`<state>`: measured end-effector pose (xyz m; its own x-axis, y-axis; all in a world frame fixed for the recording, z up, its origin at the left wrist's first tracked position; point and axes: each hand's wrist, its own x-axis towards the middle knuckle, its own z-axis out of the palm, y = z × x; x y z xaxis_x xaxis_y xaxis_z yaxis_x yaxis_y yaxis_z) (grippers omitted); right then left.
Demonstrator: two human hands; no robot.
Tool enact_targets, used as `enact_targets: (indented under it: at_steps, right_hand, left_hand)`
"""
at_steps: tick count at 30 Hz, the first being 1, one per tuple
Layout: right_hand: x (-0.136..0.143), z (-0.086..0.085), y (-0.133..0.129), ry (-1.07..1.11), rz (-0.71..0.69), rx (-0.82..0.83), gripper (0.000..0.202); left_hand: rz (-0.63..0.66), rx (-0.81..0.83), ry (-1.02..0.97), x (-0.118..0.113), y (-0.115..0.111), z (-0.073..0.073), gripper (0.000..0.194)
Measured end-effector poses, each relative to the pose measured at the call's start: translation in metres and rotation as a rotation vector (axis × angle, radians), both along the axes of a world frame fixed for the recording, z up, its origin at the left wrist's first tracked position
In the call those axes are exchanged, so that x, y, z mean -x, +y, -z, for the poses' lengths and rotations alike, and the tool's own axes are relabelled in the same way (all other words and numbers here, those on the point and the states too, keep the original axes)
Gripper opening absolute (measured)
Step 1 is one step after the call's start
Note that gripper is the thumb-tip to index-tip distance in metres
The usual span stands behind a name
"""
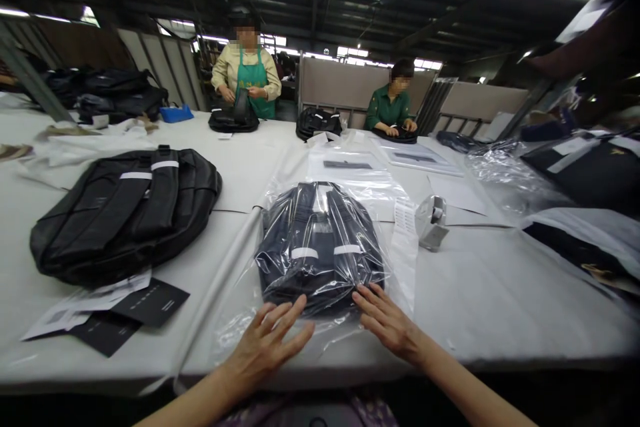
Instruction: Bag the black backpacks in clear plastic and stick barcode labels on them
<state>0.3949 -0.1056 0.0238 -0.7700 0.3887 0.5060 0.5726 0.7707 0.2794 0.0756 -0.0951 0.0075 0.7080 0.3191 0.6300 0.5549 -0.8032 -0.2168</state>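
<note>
A black backpack (320,240) lies inside a clear plastic bag (235,327) on the white table, straps facing up with white bands round them. My left hand (270,337) is open, fingers spread, over the bag's near left edge. On the near right corner rests my right hand (385,320), its fingers stretched out against the plastic. Neither hand grips anything. Beside the bag on the right are a strip of white printed labels (404,230) and a tape dispenser (431,221).
Another black backpack (130,213) lies at left, with black and white tags (150,303) by it. More bagged black bags (600,167) stand at right. Across the white table (470,293), two people (247,73) handle black bags. A blue box (176,113) sits far left.
</note>
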Motion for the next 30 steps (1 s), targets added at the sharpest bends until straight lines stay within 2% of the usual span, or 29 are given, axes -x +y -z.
enact_targets:
  at_steps: [5,10,13,18,20,24,27,30]
  right_hand:
    - [-0.001,0.001,0.0,-0.015,0.022,0.02,0.01]
    - [0.001,-0.003,0.001,0.057,-0.001,0.025,0.014]
    - [0.005,-0.009,0.006,0.137,-0.022,0.034,0.015]
    - [0.018,-0.014,0.019,0.4,-0.067,0.175,0.02]
    - [0.025,-0.014,0.024,0.552,-0.003,0.249,0.019]
    - [0.036,-0.017,0.03,0.79,0.274,0.415,0.027]
    - [0.043,-0.023,0.032,0.822,0.409,0.507,0.033]
    - [0.047,-0.028,0.038,0.789,0.532,0.533,0.037]
  left_hand:
    - [0.126,-0.051,0.112,-0.006,0.016,-0.008,0.014]
    - [0.164,0.022,0.101,-0.004,0.038,-0.033,0.013]
    - [0.164,0.175,0.087,-0.005,0.053,-0.041,0.021]
    - [0.093,0.553,-0.112,-0.009,0.068,-0.035,0.03]
    - [0.039,0.636,-0.228,-0.013,0.068,-0.034,0.032]
    - [-0.052,0.743,-0.337,-0.024,0.069,-0.041,0.032]
    - [-0.153,0.715,-0.299,-0.031,0.074,-0.047,0.039]
    - [-0.245,0.691,-0.229,-0.034,0.079,-0.05,0.041]
